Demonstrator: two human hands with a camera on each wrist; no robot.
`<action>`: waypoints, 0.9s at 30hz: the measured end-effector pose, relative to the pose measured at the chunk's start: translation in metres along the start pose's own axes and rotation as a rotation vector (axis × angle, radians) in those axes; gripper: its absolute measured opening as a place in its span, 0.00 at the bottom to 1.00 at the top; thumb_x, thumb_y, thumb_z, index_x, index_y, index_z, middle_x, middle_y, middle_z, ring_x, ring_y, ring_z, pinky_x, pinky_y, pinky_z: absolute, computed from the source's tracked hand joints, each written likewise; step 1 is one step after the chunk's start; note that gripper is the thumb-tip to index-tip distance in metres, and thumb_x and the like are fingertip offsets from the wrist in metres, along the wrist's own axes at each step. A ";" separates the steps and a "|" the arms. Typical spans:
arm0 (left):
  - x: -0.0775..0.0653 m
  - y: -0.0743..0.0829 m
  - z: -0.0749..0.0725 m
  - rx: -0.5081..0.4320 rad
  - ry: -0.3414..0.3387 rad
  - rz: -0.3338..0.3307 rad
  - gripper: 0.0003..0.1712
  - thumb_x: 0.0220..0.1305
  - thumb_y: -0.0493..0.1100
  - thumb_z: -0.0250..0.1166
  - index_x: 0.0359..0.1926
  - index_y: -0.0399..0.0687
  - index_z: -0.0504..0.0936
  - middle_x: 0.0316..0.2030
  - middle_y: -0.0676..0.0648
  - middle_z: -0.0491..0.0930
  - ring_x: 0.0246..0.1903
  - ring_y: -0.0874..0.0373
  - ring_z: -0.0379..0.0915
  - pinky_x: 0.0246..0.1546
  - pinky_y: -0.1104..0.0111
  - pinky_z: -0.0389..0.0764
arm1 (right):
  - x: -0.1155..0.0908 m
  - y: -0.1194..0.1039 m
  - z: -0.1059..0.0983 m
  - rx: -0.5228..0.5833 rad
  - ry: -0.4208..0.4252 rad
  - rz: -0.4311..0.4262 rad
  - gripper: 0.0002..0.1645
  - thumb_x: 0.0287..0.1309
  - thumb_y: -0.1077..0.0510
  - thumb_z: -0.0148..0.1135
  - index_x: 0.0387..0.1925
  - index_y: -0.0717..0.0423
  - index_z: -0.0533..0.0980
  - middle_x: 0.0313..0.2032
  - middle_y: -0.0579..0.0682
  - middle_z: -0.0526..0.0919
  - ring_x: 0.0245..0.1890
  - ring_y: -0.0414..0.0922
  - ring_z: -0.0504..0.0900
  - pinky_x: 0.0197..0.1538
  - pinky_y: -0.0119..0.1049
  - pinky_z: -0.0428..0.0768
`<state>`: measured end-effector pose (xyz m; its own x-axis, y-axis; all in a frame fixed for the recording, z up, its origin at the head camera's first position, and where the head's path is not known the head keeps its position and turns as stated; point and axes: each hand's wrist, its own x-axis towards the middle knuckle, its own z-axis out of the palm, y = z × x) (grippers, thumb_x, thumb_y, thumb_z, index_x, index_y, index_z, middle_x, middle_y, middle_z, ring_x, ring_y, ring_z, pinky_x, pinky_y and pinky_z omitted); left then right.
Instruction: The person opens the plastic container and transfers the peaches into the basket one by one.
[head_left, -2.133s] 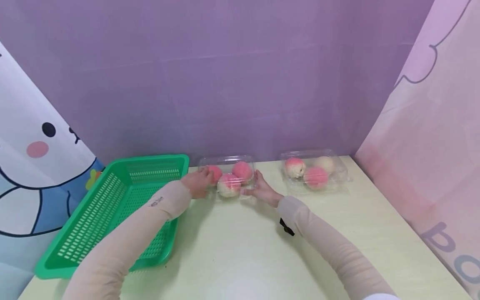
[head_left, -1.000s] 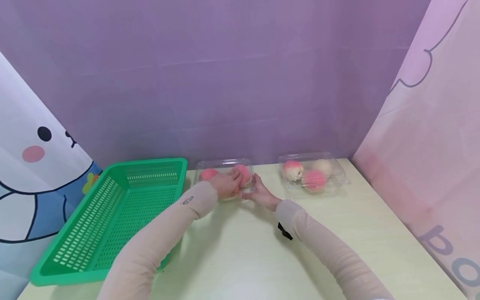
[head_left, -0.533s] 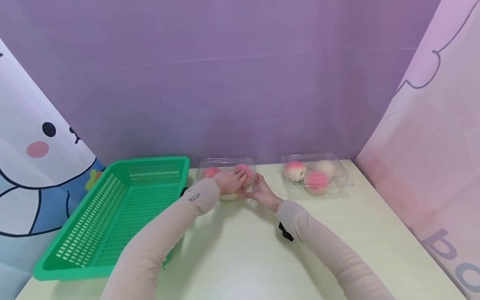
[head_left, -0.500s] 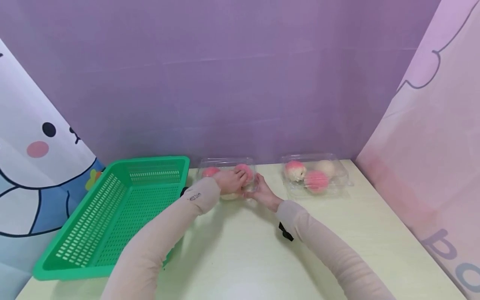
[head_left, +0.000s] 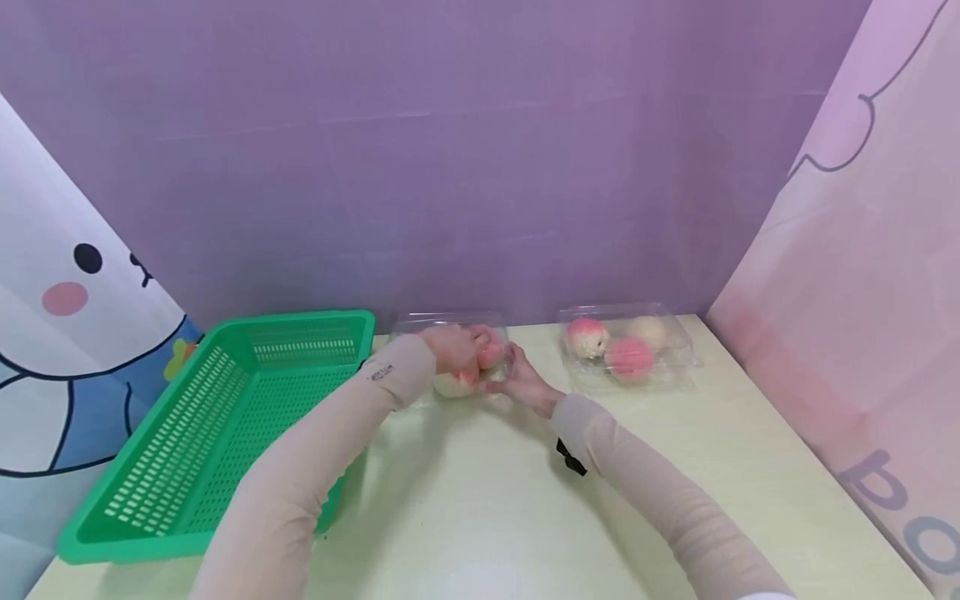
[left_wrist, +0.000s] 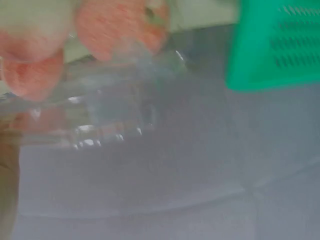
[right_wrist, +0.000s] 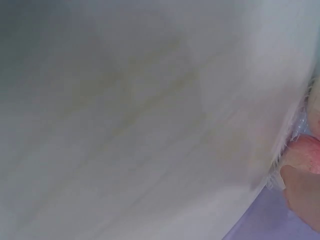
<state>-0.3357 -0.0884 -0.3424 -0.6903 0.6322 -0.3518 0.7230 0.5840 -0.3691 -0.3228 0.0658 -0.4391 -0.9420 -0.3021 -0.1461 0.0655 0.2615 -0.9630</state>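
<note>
Pink-and-cream peaches [head_left: 455,384] sit in a clear plastic box [head_left: 420,320] at the back middle of the table. My left hand [head_left: 452,347] is over the box's left and middle, its fingers bent near the pink peach [head_left: 491,350]; what they touch is hidden. My right hand [head_left: 525,383] grips the box's right front corner, thumb in front and fingers along the side. Blurred in the left wrist view are three peaches [left_wrist: 120,25] and the box's clear wall [left_wrist: 110,110]. The right wrist view catches the right hand [right_wrist: 304,197] beside a peach [right_wrist: 302,150].
Left of the box stands a green plastic basket [head_left: 262,425] with slotted walls. A second clear box [head_left: 678,346] with three peaches [head_left: 630,359] is at the back right. A purple cloth [head_left: 480,167] hangs behind the pale table [head_left: 480,517].
My left hand has gone from the box's left side to its middle, then slightly up and back with its fingers more bent. The right hand stays at the right corner.
</note>
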 end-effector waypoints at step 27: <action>-0.027 -0.005 0.021 -0.352 0.204 -0.075 0.37 0.66 0.49 0.53 0.70 0.44 0.49 0.70 0.42 0.49 0.69 0.49 0.46 0.65 0.58 0.59 | -0.009 0.000 -0.001 0.003 -0.057 -0.010 0.62 0.53 0.58 0.63 0.69 0.55 0.26 0.71 0.57 0.32 0.71 0.52 0.36 0.71 0.49 0.42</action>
<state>-0.3215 -0.1192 -0.3489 -0.7470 0.6490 -0.1441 0.6611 0.7480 -0.0581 -0.3152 0.0697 -0.4375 -0.9223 -0.3566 -0.1489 0.0572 0.2551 -0.9652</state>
